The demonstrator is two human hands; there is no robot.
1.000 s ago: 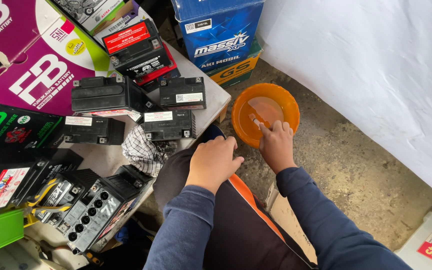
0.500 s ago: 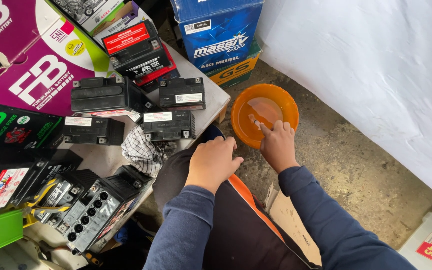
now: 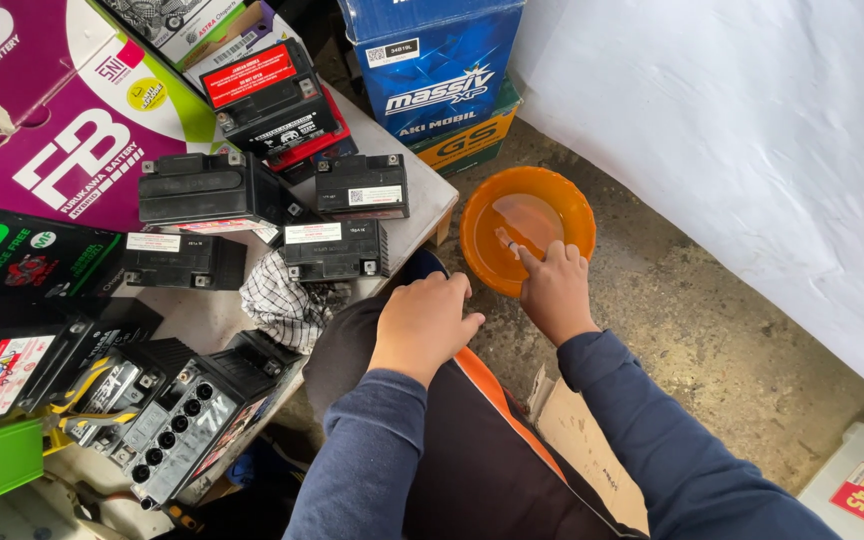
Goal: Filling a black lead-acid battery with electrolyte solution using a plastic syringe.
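An orange plastic basin [image 3: 572,205] holding liquid stands on the concrete floor. My right hand [image 3: 550,290] reaches over its near rim and pinches a small thin white object [image 3: 504,240] inside it; what the object is I cannot tell. My left hand [image 3: 425,322] rests fist-like on my dark trouser knee, holding nothing visible. Both arms wear dark blue sleeves.
A low table [image 3: 422,205] to the left carries several small black batteries [image 3: 332,250] and a checked cloth [image 3: 282,300]. Purple, green and blue battery cartons [image 3: 432,70] are stacked behind. A white sheet [image 3: 752,130] hangs at right. Cardboard [image 3: 582,440] lies on the floor.
My right hand has shifted slightly in the basin. Otherwise the scene is the same.
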